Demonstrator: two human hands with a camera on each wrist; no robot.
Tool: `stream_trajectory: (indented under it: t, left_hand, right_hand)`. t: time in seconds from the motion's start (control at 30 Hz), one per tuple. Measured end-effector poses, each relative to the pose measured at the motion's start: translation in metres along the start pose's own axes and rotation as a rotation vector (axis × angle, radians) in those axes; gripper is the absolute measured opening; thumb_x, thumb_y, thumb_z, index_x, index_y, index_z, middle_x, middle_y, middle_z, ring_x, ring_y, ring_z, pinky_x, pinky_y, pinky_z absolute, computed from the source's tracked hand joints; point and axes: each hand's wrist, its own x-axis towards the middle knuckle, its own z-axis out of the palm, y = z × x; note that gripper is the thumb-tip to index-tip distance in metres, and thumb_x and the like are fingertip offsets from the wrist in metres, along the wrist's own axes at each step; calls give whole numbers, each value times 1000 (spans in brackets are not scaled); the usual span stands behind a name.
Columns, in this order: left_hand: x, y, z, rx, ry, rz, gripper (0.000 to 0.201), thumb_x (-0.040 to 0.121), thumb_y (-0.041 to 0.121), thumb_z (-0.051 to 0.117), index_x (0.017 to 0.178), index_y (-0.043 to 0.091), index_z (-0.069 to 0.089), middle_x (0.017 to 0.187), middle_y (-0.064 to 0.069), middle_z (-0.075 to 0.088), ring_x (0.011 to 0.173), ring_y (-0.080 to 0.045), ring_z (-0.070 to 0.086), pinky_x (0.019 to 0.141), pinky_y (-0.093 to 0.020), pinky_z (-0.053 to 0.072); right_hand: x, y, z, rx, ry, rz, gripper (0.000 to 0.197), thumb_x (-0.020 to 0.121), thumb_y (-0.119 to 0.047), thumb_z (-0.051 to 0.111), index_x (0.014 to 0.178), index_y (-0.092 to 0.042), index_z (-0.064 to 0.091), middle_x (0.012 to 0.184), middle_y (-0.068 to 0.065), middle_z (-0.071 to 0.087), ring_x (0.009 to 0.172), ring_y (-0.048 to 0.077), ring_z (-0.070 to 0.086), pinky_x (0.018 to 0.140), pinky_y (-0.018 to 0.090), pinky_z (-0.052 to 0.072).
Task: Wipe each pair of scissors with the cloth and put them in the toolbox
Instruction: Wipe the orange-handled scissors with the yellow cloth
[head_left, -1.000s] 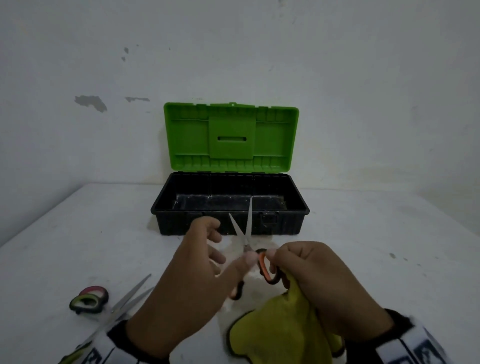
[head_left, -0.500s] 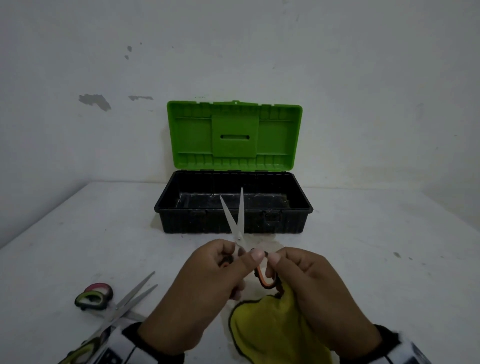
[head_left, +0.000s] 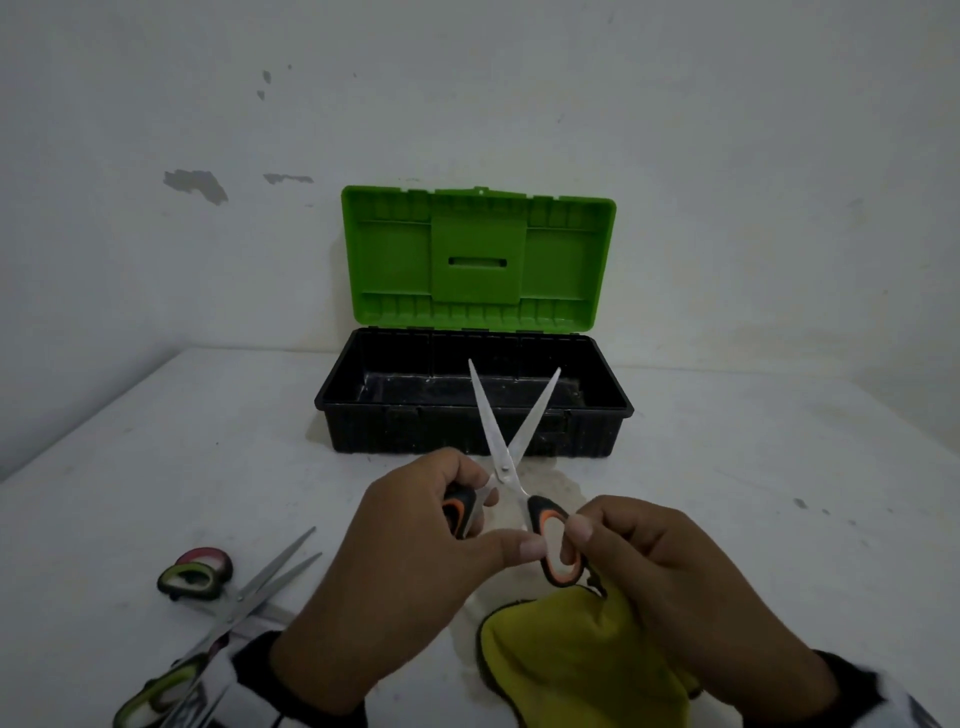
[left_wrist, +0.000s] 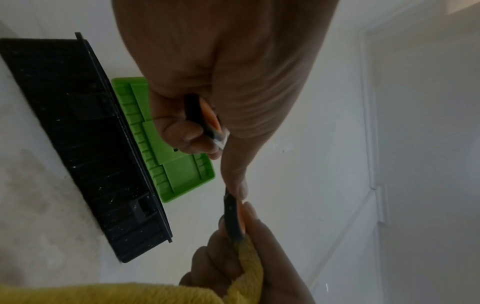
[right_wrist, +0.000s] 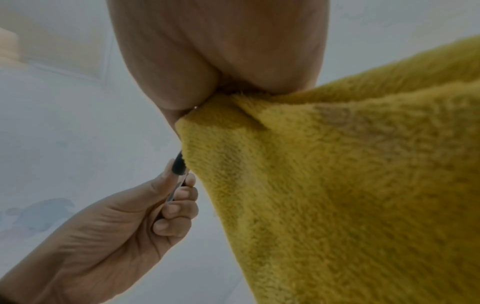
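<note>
I hold the orange-and-black scissors (head_left: 503, 470) in front of the toolbox, blades spread in a V pointing up and away. My left hand (head_left: 488, 543) grips the left handle (left_wrist: 205, 117). The other handle loop (head_left: 558, 545) is pinched by my right hand (head_left: 587, 540), which also holds the yellow cloth (head_left: 571, 660) bunched under its palm. In the right wrist view the cloth (right_wrist: 337, 185) fills the right side and my left hand (right_wrist: 124, 226) is at lower left. The black toolbox (head_left: 363, 415) stands behind, its green lid (head_left: 478, 260) upright.
Two more pairs of scissors lie on the white table at lower left: one with green handles (head_left: 234, 603), and a pink handle (head_left: 208, 558) shows behind it. A wall stands right behind the toolbox. The table edge runs along the left.
The blades have spread from nearly together into a wide V. My left hand has taken the left handle and drawn it away from the right one.
</note>
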Motion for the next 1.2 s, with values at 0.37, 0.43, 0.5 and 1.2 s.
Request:
stream_trajectory:
  t: [0.37,0.43,0.5,1.2]
  left_hand:
    - [-3,5,1,41,35,65,52,44,46,91,75,28,52,55,9,51,48,2,46,45,-11,40]
    - [-4,6,2,64,45,57,57,43,49,91,77,30,50,60,7,54,49,-2,45,47,-12,41]
    - [-4,6,4,89,43,40,60,43,50,91,80,31,48,65,7,54,53,-3,45,47,-13,40]
    - [-6,6,8,182,10,82,68,45,48,91,78,30,36,63,8,45,50,-4,38,53,-11,41]
  right_hand:
    - [14,-8,-31,-80,230,62,4,91,-27,61,88,-29,64,79,-10,67,74,8,61,63,23,46]
    - [16,-18,-24,-93,288,-37,12,84,-25,71,93,-29,64,85,-11,71,78,2,66,64,17,49]
    - [17,-28,-13,-129,359,-145,18,78,-22,78,89,-29,65,83,-12,71,78,2,67,63,12,48]
    - [30,-14,13,-178,587,-124,19,77,-27,79,67,-21,65,64,-9,65,65,7,61,54,10,43]
